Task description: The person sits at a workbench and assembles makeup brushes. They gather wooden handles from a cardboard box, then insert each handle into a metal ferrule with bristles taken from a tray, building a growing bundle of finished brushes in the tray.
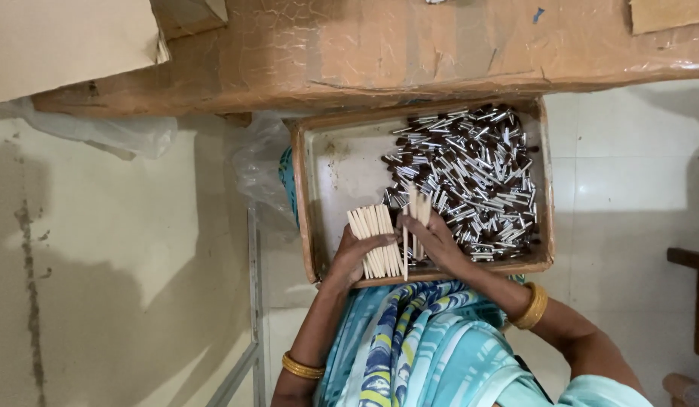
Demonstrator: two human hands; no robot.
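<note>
A long brown cardboard slab (379,53) runs across the top of the view, its skin wrinkled and taped, with a paler sheet of board (63,41) lying over its left end. Below it stretches the pale tiled floor (636,188), stained grey along the left. Crumpled clear plastic (131,136) pokes out from under the cardboard.

Pushed against the slab sits a shallow cardboard tray (334,158), open at the top. Its right half is heaped with small dark-and-silver metal pieces (477,181); the left half is bare, scuffed bottom. The tray rests against the person's lap, where a blue, white and yellow patterned cloth (417,339) is draped.

At the tray's near edge the left hand (353,252) has its fingers wrapped round a thick bundle of pale wooden sticks (376,241), holding them side by side. The right hand (436,241), just beside it, pinches a few more sticks (417,215) upright between closed fingers, its knuckles touching the metal heap. Each wrist wears a gold bangle (532,305).
</note>
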